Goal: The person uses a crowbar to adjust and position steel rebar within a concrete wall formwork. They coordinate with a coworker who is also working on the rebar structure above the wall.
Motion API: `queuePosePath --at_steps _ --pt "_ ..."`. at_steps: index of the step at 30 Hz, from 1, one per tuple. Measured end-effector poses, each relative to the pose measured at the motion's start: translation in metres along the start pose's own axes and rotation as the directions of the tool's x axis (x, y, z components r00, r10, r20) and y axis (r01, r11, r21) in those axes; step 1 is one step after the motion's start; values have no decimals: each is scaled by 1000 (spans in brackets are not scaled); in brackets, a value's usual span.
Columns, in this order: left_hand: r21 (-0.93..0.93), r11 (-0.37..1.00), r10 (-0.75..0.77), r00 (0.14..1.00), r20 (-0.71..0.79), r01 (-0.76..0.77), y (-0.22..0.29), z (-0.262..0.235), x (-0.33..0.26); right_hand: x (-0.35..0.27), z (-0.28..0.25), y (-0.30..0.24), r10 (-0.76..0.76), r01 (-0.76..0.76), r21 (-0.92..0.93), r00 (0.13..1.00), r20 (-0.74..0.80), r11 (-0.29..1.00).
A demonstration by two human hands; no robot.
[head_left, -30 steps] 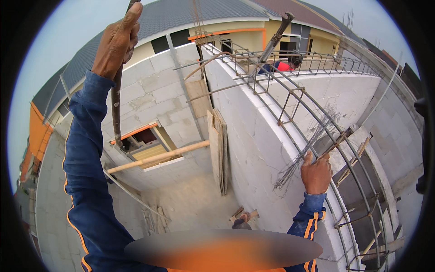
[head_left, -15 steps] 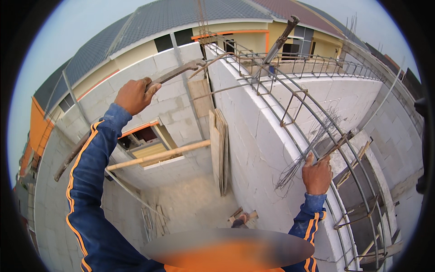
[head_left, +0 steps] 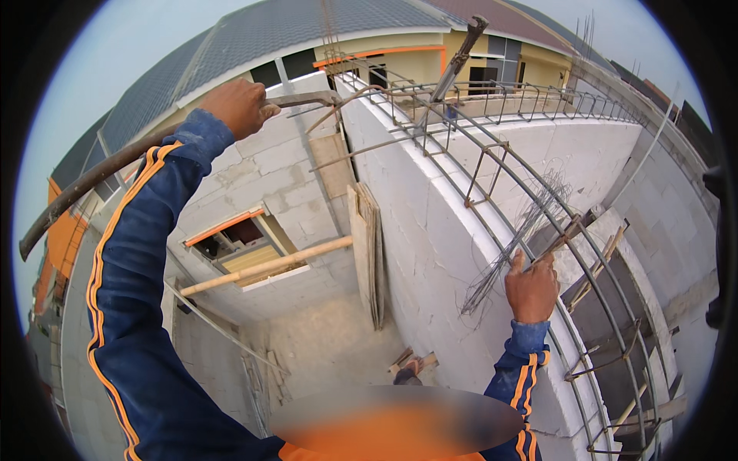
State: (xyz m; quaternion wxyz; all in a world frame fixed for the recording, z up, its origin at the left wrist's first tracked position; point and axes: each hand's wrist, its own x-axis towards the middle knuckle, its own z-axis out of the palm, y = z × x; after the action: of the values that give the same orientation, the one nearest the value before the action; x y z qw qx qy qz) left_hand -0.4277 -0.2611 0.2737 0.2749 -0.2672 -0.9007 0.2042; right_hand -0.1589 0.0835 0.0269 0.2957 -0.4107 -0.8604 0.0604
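Nearest, the right hand (head_left: 532, 290) rests at the steel cage (head_left: 503, 147), fingers curled at one of its rods; whether they close fully round it I cannot tell. It seems placed there as a brace, giving the body something firm to lean on. A tangle of thin wire (head_left: 530, 224) lies across the cage just beside it, probably left within easy reach. The left hand (head_left: 237, 107), well apart from the right, is clamped around a long dark bar (head_left: 115, 167) close to its far end, with most of its length trailing back over the forearm. Holding it there likely makes the head easier to aim. That head meets, or at least overlaps in this view, a bent rod (head_left: 360, 92) sticking out from the cage; I cannot tell whether it is hooked on. The cage runs along the top of a white wall (head_left: 430, 207). Beyond, boards (head_left: 367, 261) lean against that wall and a pole (head_left: 265, 267) spans the room below, perhaps as a prop; tiled roofs (head_left: 307, 34) stand farthest off. Half a second ago the left hand was lower in view and the bar's tail pointed more steeply down; now the bar lies flatter, while the right hand keeps its place.
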Motion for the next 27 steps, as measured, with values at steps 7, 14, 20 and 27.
queuePosePath --at_steps 7,14,20,27 --pt "122 993 -17 995 96 5 8 -16 24 0 -1 -2 8 -7 -27 1000 26 1000" --pt "44 999 13 999 30 -15 8 8 34 0 -1 0 12 -12 0 999 35 1000" --pt "-35 998 55 998 -36 -57 4 23 38 1 -2 0 7 -8 22 999 34 1000" --pt "-65 996 60 998 25 -58 3 27 35 0 0 0 -7 7 -25 1000 0 1000"
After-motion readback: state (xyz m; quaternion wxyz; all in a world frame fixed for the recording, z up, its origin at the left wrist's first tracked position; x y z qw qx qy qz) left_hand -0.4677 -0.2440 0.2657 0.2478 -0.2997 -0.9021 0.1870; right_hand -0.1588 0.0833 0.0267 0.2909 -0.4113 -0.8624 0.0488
